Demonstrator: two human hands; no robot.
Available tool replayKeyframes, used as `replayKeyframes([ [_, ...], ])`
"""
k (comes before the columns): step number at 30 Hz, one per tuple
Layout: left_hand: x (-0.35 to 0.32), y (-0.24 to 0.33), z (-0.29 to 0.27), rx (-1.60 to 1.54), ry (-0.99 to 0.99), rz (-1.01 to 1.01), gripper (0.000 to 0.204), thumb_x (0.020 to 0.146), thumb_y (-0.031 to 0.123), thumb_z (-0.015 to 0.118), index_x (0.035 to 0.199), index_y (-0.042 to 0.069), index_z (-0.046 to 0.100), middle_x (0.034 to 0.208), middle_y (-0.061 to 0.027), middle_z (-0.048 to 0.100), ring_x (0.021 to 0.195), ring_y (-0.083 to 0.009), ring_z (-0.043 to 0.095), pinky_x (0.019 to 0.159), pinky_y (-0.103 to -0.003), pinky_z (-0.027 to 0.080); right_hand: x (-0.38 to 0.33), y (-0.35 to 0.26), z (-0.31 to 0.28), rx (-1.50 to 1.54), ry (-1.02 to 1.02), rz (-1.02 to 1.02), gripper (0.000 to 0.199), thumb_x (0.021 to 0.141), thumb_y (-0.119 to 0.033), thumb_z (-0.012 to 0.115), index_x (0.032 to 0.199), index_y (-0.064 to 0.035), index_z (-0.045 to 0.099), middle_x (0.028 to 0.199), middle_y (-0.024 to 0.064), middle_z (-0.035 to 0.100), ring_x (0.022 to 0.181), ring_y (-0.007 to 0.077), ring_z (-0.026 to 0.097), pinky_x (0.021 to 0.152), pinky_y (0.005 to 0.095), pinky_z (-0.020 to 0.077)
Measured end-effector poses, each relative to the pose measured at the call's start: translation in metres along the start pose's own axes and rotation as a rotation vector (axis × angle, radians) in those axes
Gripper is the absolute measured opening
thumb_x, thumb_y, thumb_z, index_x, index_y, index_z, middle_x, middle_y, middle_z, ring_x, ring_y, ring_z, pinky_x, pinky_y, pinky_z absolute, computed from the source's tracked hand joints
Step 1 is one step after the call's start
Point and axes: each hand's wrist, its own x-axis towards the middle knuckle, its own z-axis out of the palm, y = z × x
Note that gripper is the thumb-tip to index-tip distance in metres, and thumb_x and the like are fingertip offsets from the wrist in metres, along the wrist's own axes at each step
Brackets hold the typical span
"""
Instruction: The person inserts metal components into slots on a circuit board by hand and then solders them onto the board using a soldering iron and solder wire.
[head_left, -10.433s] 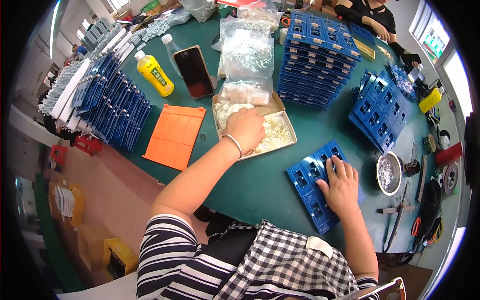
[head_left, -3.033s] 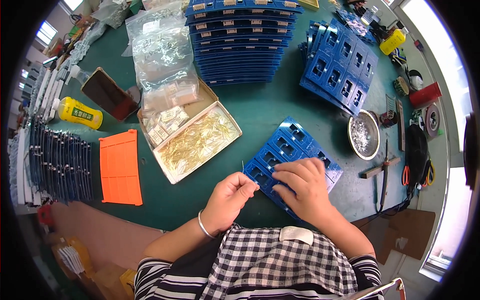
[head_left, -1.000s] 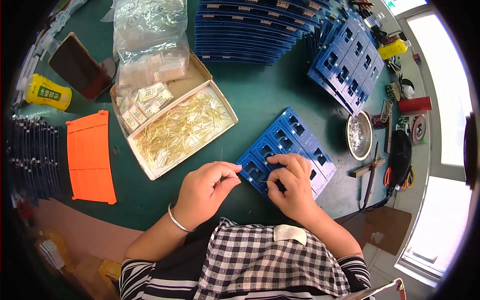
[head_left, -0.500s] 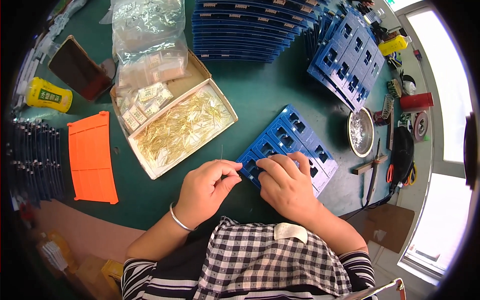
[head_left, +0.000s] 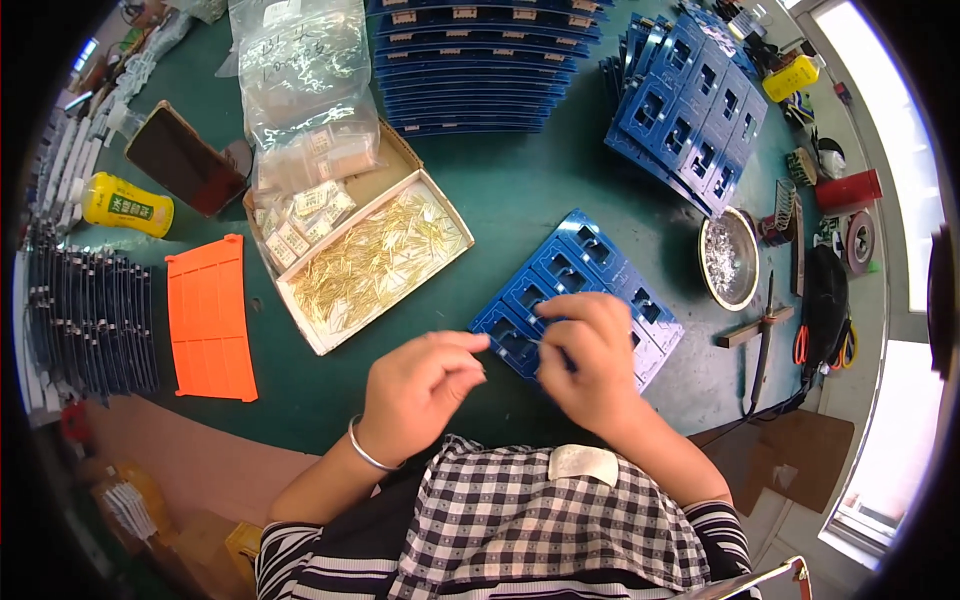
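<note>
A blue circuit board panel [head_left: 622,292] with several cut-out openings lies on the green table in front of me. My left hand [head_left: 418,388] is just off its near left corner, thumb and forefinger apart with nothing visible between them. Over the panel's near part is my right hand [head_left: 588,350], its fingers curled. A faint thin glint shows by its fingertips, too small to name. Beyond my left hand stands a shallow cardboard box [head_left: 398,290] with many loose thin gold-coloured pins [head_left: 375,265] and small labelled packets [head_left: 305,215].
Plastic bags [head_left: 305,80] lie on the box's far part. Stacked blue boards [head_left: 470,80] stand at the back, more panels [head_left: 690,115] back right. A metal bowl [head_left: 728,262] and a soldering iron [head_left: 765,350] are right. An orange plastic tray [head_left: 210,320] and yellow bottle [head_left: 130,205] are left.
My left thumb and forefinger have parted, and the thin pin seen upright by them is no longer visible. My right hand has drawn back slightly from the panel. The view has shifted a little.
</note>
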Motion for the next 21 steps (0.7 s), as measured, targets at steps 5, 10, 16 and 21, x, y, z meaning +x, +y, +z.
replayKeyframes([
  [5, 0.005, 0.010, 0.009, 0.311, -0.309, 0.263, 0.014, 0.073, 0.010, 0.074, 0.082, 0.009, 0.062, 0.108, -0.0052, 0.068, 0.073, -0.0203, 0.066, 0.063, -0.029, 0.053, -0.028, 0.019, -0.053, 0.132, -0.086, 0.350, 0.018, 0.065, 0.003, 0.063, 0.077, -0.0079, 0.056, 0.108, 0.0093, 0.060, 0.097, 0.0290, 0.054, 0.088, 0.0378, 0.0396],
  [10, 0.011, 0.006, 0.008, 0.370, -0.367, 0.269, 0.010, 0.075, 0.012, 0.071, 0.081, 0.008, 0.064, 0.108, -0.0047, 0.068, 0.073, -0.0204, 0.065, 0.064, -0.030, 0.053, -0.052, 0.018, -0.062, 0.082, -0.151, 0.312, 0.017, 0.064, -0.001, 0.066, 0.076, -0.0088, 0.056, 0.112, 0.0080, 0.058, 0.102, 0.0300, 0.052, 0.089, 0.0414, 0.0377],
  [16, 0.013, 0.014, 0.016, -0.042, -0.289, -0.073, 0.009, 0.086, 0.011, 0.065, 0.086, 0.003, 0.061, 0.088, -0.0092, 0.067, 0.071, -0.0193, 0.064, 0.062, -0.028, 0.050, -0.051, 0.007, -0.040, 0.018, -0.178, 0.196, 0.017, 0.064, -0.003, 0.067, 0.076, -0.0098, 0.057, 0.112, 0.0056, 0.058, 0.102, 0.0272, 0.052, 0.088, 0.0425, 0.0365],
  [21, 0.004, 0.008, 0.021, -0.089, -0.314, -0.190, 0.014, 0.092, 0.013, 0.059, 0.087, 0.000, 0.059, 0.078, -0.0090, 0.063, 0.069, -0.0164, 0.064, 0.063, -0.026, 0.050, -0.048, 0.005, -0.029, -0.051, -0.178, 0.142, 0.019, 0.062, -0.002, 0.068, 0.076, -0.0090, 0.058, 0.110, 0.0060, 0.059, 0.098, 0.0283, 0.053, 0.087, 0.0413, 0.0377],
])
